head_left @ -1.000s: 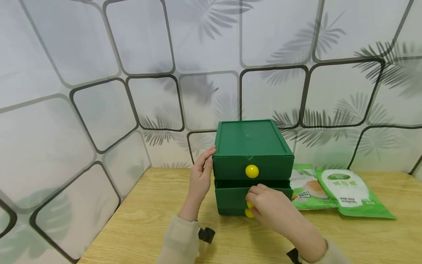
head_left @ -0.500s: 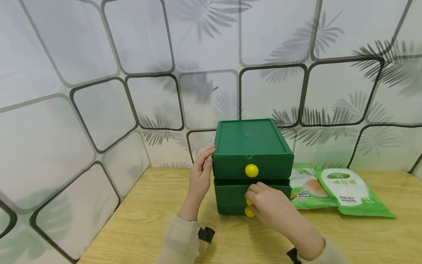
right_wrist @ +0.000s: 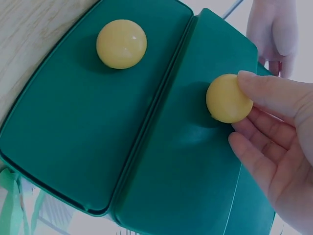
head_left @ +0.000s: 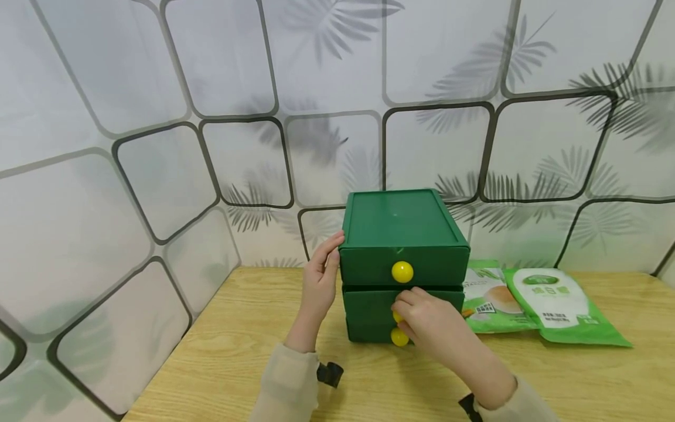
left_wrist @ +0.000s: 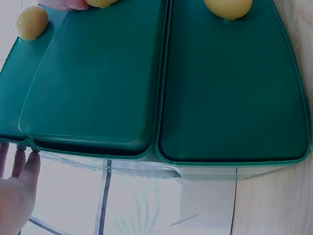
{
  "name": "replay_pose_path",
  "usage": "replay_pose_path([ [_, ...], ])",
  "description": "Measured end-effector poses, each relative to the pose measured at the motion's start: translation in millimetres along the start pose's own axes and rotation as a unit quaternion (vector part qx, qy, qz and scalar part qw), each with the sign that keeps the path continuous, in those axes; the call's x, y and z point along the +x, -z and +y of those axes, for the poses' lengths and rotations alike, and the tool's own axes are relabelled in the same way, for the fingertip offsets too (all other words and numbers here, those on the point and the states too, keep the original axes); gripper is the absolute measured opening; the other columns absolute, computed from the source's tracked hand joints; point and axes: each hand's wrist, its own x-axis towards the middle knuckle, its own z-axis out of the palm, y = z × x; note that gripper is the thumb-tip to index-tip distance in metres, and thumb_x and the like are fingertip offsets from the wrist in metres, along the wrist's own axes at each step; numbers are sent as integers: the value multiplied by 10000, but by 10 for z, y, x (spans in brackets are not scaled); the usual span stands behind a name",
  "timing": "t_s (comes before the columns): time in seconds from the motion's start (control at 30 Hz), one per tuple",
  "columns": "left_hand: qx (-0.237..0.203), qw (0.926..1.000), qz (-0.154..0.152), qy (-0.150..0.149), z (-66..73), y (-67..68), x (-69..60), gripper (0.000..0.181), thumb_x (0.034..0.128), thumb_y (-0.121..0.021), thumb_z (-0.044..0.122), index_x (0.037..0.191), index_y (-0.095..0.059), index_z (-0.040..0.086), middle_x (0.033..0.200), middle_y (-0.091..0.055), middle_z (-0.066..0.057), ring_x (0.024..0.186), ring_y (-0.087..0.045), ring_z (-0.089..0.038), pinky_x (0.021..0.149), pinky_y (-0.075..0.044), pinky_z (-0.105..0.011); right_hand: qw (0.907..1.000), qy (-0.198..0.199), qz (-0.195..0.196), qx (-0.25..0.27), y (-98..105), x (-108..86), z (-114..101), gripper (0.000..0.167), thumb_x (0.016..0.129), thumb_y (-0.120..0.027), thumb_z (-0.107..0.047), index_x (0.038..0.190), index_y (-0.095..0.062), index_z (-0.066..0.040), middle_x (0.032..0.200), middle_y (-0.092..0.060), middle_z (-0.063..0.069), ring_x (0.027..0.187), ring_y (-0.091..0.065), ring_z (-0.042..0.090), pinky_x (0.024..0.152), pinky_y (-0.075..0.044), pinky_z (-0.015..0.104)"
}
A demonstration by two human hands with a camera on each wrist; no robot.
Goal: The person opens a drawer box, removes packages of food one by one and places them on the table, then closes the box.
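A green drawer cabinet with round yellow knobs stands on the table. Its middle drawer sticks out a little, leaving a thin dark gap beneath the top drawer. My right hand pinches that middle drawer's knob between thumb and fingers, as the right wrist view shows. Against the cabinet's left side rests my left hand, fingers fairly straight, fingertips near the upper edge. The top knob and the bottom knob are untouched. What the drawers hold is hidden.
Two green-and-white food packets lie right of the cabinet: one packet partly behind it, the other packet farther right. A patterned curtain-like backdrop rises behind the wooden table.
The middle drawer has slid inward, away from me, narrowing the gap above it. My right hand has moved slightly with its knob. The left hand has stayed at the cabinet's side.
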Motion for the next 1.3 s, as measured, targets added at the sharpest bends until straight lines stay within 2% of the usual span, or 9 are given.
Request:
replay_pose_path([
  [0.33, 95, 9999, 54, 68, 23, -9, 3, 291, 942, -375, 11, 1191, -518, -39, 1284, -454, -137, 1211, -374, -177, 975, -322, -310, 9993, 145, 341, -6, -55, -1, 36, 200, 665, -764, -62, 818, -636, -81, 821, -577, -5, 717, -507, 144, 566, -470, 220],
  [0.57, -13, 9999, 61, 127, 70, -15, -3, 279, 931, -365, -43, 1168, -501, -104, 1270, -438, -216, 1211, -366, -263, 983, -310, -355, 9990, 128, 434, -38, -89, 4, 49, 215, 661, -766, -56, 840, -647, -66, 845, -595, 7, 750, -527, 152, 590, -486, 231],
  [0.73, 13, 10000, 28, -27, 8, -4, -18, 288, 948, -374, 27, 1188, -509, -57, 1283, -448, -155, 1214, -370, -198, 979, -317, -317, 9985, 143, 525, -25, -129, -1, 73, 225, 656, -769, -54, 846, -649, -54, 853, -601, 20, 765, -534, 162, 606, -492, 240],
  [0.93, -6, 10000, 40, -20, 38, -7, -25, 291, 945, -372, 14, 1192, -511, -50, 1283, -450, -151, 1215, -369, -189, 981, -313, -306, 9981, 162, 586, 45, -152, -12, 86, 230, 653, -769, -47, 849, -648, -45, 854, -603, 28, 772, -535, 166, 619, -493, 244],
  [1.07, 4, 10000, 28, 9, 3, -2, -26, 292, 943, -374, 10, 1195, -511, -43, 1287, -448, -142, 1215, -368, -179, 979, -316, -301, 9979, 172, 613, 125, -155, -19, 84, 235, 654, -767, -41, 856, -647, -37, 859, -604, 33, 780, -536, 170, 629, -493, 244],
  [1.13, -7, 10000, 23, 70, 26, -5, -27, 293, 939, -371, -6, 1194, -508, -52, 1287, -443, -154, 1218, -364, -195, 979, -315, -303, 9978, 175, 622, 158, -159, -21, 83, 238, 656, -765, -39, 862, -647, -35, 862, -605, 35, 786, -536, 172, 632, -493, 244],
  [1.3, -24, 9998, 33, 181, 209, -17, -25, 282, 931, -359, -49, 1172, -489, -115, 1272, -429, -227, 1217, -356, -267, 981, -313, -324, 9974, 194, 662, 208, -169, -21, 82, 242, 658, -762, -33, 869, -645, -31, 866, -605, 39, 800, -537, 179, 640, -494, 247],
])
